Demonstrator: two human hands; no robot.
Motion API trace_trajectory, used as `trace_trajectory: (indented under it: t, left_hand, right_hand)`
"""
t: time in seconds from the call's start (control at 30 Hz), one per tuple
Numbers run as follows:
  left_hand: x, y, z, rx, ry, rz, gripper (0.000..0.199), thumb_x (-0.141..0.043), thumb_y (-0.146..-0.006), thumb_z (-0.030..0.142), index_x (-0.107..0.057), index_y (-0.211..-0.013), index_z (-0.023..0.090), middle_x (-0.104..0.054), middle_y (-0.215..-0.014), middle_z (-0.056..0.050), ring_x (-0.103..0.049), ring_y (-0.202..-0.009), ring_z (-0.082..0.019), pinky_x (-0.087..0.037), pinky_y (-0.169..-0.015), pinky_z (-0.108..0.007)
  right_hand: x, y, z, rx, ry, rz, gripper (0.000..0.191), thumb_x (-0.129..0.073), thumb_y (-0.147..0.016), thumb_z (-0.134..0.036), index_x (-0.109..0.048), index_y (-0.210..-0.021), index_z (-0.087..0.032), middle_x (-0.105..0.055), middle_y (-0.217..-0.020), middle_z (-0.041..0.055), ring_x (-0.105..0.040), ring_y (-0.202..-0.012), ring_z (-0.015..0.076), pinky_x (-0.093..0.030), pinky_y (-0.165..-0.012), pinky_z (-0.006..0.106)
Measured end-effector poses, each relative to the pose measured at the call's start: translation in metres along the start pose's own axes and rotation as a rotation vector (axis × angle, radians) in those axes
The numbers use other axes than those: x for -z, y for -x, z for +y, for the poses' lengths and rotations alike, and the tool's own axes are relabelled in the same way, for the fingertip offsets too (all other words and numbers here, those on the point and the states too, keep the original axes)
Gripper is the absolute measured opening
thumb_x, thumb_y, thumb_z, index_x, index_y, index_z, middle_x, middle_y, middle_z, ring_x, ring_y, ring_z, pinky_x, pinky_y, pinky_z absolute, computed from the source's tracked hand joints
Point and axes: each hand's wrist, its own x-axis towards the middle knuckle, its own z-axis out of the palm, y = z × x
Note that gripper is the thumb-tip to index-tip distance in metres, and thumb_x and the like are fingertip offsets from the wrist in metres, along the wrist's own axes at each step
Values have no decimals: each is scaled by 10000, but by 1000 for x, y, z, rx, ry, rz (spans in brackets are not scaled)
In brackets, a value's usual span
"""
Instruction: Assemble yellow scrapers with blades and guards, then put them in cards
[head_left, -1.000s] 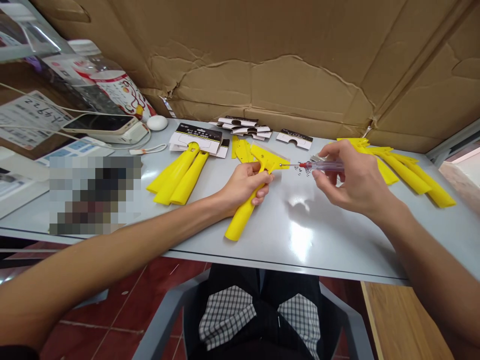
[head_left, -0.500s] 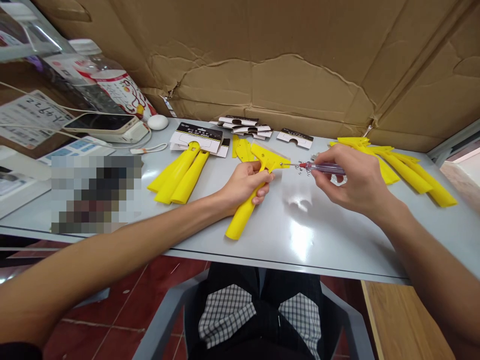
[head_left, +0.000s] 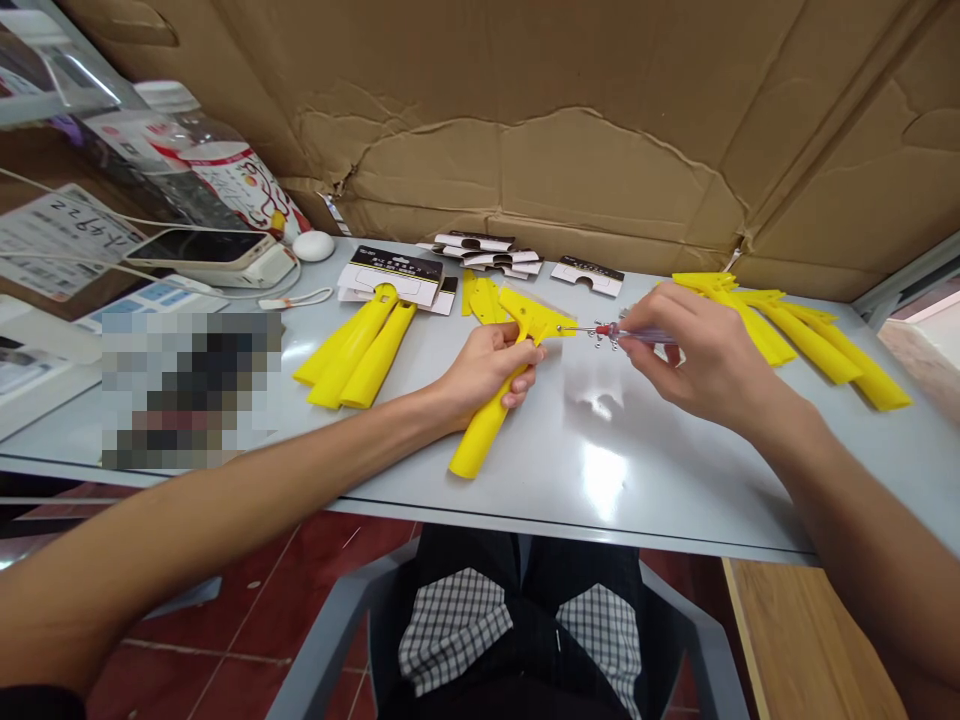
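Observation:
My left hand (head_left: 491, 368) is wrapped round the handle of a yellow squeegee (head_left: 480, 437), whose wide head points away from me over the table. A clear strip shows faintly along the head's far edge. In my right hand (head_left: 709, 355) is a screwdriver (head_left: 606, 330) with a red-tipped, see-through handle, held nearly level. Its metal shaft reaches left to a screw at the right end of the squeegee head. Several small screws (head_left: 600, 344) lie on the table below the shaft, partly hidden by it.
More yellow handles (head_left: 361, 350) lie to the left under a black-and-white card (head_left: 394, 272); several squeegees (head_left: 817, 335) lie at the right. Flat yellow plates (head_left: 480, 297) and folded cards (head_left: 487, 255) sit behind. A phone (head_left: 199, 245), bottle (head_left: 225, 165) and cardboard wall (head_left: 525, 100) border the table.
My right hand has turned slightly around the screwdriver handle. The squeegee and my left hand stay almost where they were; the whole view has shifted very slightly.

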Motion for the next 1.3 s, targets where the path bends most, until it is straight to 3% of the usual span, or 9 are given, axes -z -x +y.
trace_trajectory:
  t: [0.13, 0.27, 0.43, 0.63, 0.73, 0.9, 1.07, 1.2, 1.3]
  left_hand:
    - [0, 0, 0, 5, -3, 8, 210, -727, -773, 179, -526, -828, 206, -469, -485, 91, -360, -330, -44, -283, -349, -186]
    - [-2, 2, 1, 5, -4, 11, 211, -728, -772, 179, -524, -818, 206, -457, -483, 94, -360, -329, -43, -282, -349, -185]
    - [-2, 2, 1, 7, 0, 7, 233, -755, -754, 184, -531, -817, 206, -468, -490, 92, -362, -333, -42, -283, -346, -183]
    - [2, 0, -3, 0, -7, -12, 171, -724, -779, 198, -554, -791, 197, -468, -478, 80, -358, -328, -44, -279, -339, -181]
    - [2, 0, -3, -8, -6, -27, 131, -697, -785, 186, -566, -786, 190, -473, -479, 75, -352, -326, -41, -279, -340, -180]
    - [0, 1, -1, -8, -5, -23, 152, -704, -784, 184, -553, -788, 196, -471, -486, 78, -356, -332, -45, -292, -344, -186]
    - [0, 1, -2, -7, -18, -32, 190, -719, -804, 201, -530, -781, 205, -468, -473, 76, -360, -328, -50, -292, -344, -189]
    - [1, 0, -3, -14, -14, -31, 164, -700, -803, 195, -537, -786, 200, -474, -476, 75, -361, -328, -49, -296, -342, -187]
    - [0, 0, -2, -10, -17, -21, 169, -702, -779, 178, -534, -786, 199, -467, -479, 84, -361, -332, -44, -298, -343, -179]
  right_hand:
    - [0, 0, -3, 71, -71, -30, 168, -587, -1000, -110, -664, -985, -259, -658, -1158, 68, -638, -765, 159, -510, -633, 328]
    - [-1, 1, -5, 53, -48, -7, 199, -611, -998, -111, -687, -1068, -280, -660, -1091, 57, -622, -758, 171, -508, -623, 328]
    - [-1, 0, -7, 103, -126, -51, 272, -545, -957, -22, -662, -964, -267, -690, -1094, 50, -693, -895, 204, -551, -721, 357]
    - [6, -1, -9, 21, -31, -37, 202, -625, -938, -141, -632, -1105, -255, -687, -1149, 85, -667, -830, 208, -516, -615, 341]
    - [7, -1, -4, 28, -12, -48, 185, -596, -925, -101, -646, -1024, -249, -706, -1076, 68, -671, -796, 198, -532, -641, 349]
    - [3, 1, 1, 103, -59, 3, 277, -558, -913, -25, -681, -879, -270, -772, -1082, 23, -758, -912, 213, -598, -773, 385]
    - [4, -2, -5, 134, -126, 69, 291, -576, -935, -13, -679, -883, -281, -801, -1016, -6, -780, -915, 199, -622, -782, 365]
    - [5, -2, -8, 89, -77, 30, 160, -639, -951, -127, -685, -1014, -268, -753, -1167, 68, -757, -978, 236, -622, -785, 396]
    - [4, -1, -7, 16, 12, 60, 92, -684, -971, -265, -675, -1061, -249, -749, -1039, 74, -734, -850, 244, -575, -667, 380]
